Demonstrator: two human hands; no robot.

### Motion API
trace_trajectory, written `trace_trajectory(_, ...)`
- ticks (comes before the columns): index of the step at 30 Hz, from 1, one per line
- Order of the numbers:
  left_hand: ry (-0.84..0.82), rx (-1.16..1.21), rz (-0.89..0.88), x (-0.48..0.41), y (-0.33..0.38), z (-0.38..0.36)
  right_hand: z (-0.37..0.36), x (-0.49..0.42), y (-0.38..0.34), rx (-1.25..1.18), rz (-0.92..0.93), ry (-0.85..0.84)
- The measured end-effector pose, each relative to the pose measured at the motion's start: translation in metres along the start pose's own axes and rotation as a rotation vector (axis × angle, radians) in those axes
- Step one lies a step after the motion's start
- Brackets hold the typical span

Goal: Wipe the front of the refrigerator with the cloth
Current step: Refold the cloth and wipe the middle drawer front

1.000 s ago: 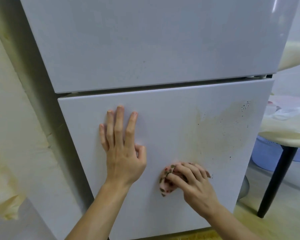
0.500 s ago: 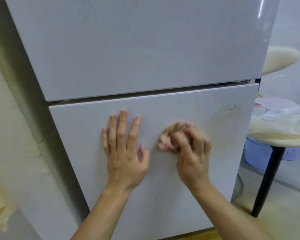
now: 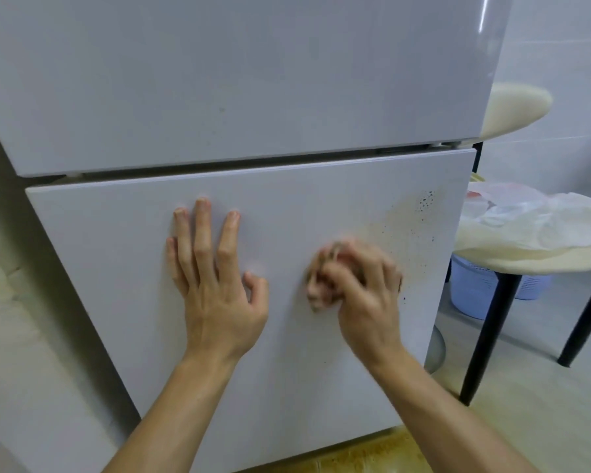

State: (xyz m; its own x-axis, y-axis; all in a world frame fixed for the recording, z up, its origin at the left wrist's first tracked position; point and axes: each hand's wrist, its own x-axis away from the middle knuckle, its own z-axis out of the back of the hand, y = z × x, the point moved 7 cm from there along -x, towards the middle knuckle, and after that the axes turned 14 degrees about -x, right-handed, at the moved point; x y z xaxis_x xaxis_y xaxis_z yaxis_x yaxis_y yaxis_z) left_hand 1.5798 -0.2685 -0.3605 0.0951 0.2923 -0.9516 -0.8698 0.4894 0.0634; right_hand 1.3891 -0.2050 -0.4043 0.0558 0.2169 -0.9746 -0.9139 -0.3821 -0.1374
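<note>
Since a second ago the right hand (image 3: 365,295) has climbed the lower door (image 3: 287,387) with the cloth (image 3: 323,285), from down near the left wrist to level with the left knuckles. The left hand (image 3: 215,278) has kept its flat place throughout.

From the head camera, the only view, the right fingers are curled round the cloth and bunch it into a wad pressed against the panel. Only its left edge and top show past the fingertips. A balled cloth probably puts more pressure on a small patch, which suits scrubbing rather than a broad sweep. Both hand and wad are smeared with motion, so the rubbing looks brisk.

Just left of the grip, the left hand lies spread on the door with straight fingers pointing up and the thumb bent, holding nothing. It is likely bracing the refrigerator (image 3: 219,80) and the person's weight against the push.

What shows of the cloth is pinkish with darker brown flecks, though it is too blurred to read any pattern. Up and to the right of the grip, a yellowish stain (image 3: 403,227) peppered with dark specks reaches toward the door's right edge, and the wad sits at its lower left fringe. That patch seems to be the work still ahead. Left of the grip and below it the panel looks plain pale grey.
</note>
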Motion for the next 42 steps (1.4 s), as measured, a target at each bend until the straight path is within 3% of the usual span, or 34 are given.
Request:
trace_trajectory(3,0.026,0.029,0.008,0.0,0.007,-0.002,0.024,-0.061,0.008,-0.097,-0.128,0.226)
trace_trajectory(6,0.033,0.043,-0.01,0.001,0.012,-0.004,0.025,-0.057,0.011,-0.061,-0.115,0.256)
trace_trajectory(9,0.022,0.019,-0.041,0.006,0.019,-0.008,0.004,0.012,0.019,0.048,-0.086,0.142)
trace_trajectory(13,0.007,-0.004,-0.079,0.012,0.029,-0.015,-0.008,0.118,0.037,0.105,0.032,-0.183)
trace_trajectory(18,0.025,-0.015,-0.051,0.012,0.034,-0.019,-0.004,0.113,0.042,0.088,0.078,-0.372)
trace_trajectory(20,0.026,-0.016,-0.045,0.012,0.034,-0.019,0.007,0.075,0.039,0.043,0.005,-0.248)
trace_trajectory(24,0.0,-0.024,-0.047,0.009,0.036,-0.019,0.036,-0.025,0.033,-0.087,-0.174,0.157)
trace_trajectory(29,-0.018,-0.042,-0.094,0.009,0.038,-0.017,0.033,-0.044,0.023,-0.075,-0.189,0.264)
trace_trajectory(32,-0.021,-0.047,-0.104,0.009,0.038,-0.017,0.012,0.023,0.026,0.047,-0.095,0.143)
trace_trajectory(35,-0.011,-0.054,-0.094,0.009,0.039,-0.017,0.0,0.119,0.042,0.123,-0.012,-0.187)
trace_trajectory(38,-0.005,-0.042,-0.079,0.009,0.043,-0.017,0.005,0.167,0.058,0.16,-0.049,-0.472)
trace_trajectory(40,-0.004,-0.033,-0.084,0.009,0.045,-0.017,0.007,0.158,0.064,0.136,-0.119,-0.512)
trace_trajectory(42,-0.004,-0.031,-0.1,0.01,0.048,-0.017,0.012,0.129,0.063,0.1,-0.169,-0.397)
